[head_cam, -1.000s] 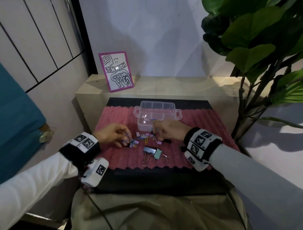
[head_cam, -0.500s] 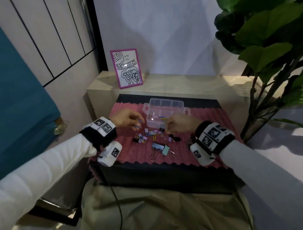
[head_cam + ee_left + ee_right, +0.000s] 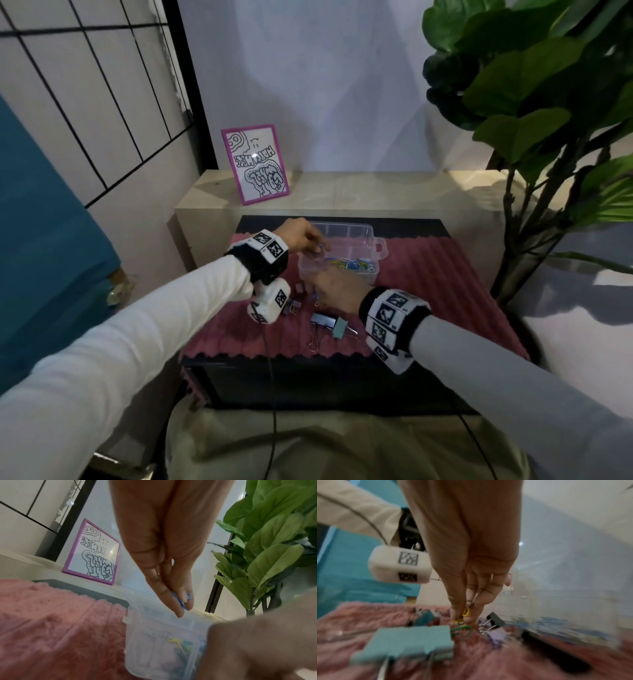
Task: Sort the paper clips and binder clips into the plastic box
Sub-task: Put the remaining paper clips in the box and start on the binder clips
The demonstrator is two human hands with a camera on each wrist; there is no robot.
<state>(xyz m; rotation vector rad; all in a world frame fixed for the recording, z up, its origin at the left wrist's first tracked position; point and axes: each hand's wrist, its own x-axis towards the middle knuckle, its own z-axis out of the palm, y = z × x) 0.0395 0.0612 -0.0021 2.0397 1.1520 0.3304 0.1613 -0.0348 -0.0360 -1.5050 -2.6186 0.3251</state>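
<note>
My left hand (image 3: 164,555) pinches a blue paper clip (image 3: 181,601) over the plastic box (image 3: 342,255), which sits near the far edge of the table on a pink fuzzy mat (image 3: 445,294). My right hand (image 3: 471,561) pinches a yellow paper clip (image 3: 465,612) just in front of the box. A teal binder clip (image 3: 412,642) lies close by. My right hand hides some of the clips on the mat in the head view.
</note>
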